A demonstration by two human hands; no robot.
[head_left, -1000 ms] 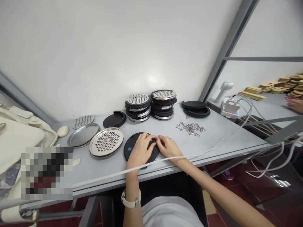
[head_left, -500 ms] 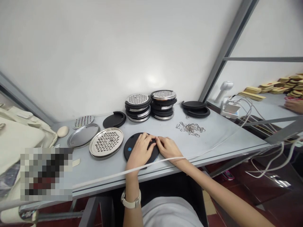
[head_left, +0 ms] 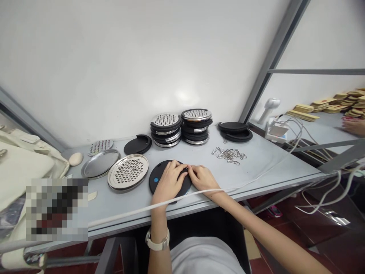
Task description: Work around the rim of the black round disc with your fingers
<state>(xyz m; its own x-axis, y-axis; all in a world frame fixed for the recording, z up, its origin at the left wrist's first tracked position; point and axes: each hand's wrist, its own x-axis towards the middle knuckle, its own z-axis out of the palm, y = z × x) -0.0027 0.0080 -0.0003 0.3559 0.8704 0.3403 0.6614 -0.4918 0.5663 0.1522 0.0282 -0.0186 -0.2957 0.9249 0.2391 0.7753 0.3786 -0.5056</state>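
One round black disc (head_left: 154,171) with a blue dot (head_left: 156,180) lies near the grey table's (head_left: 256,161) front edge. The left hand (head_left: 170,180) rests palm down over it, fingers slightly apart. The right hand (head_left: 202,177) curls at its right rim, fingertips nearly meeting the left's — whether either pinches something, I cannot tell. Metal clips (head_left: 229,154) lie rightward; a metal grater (head_left: 128,171), left.
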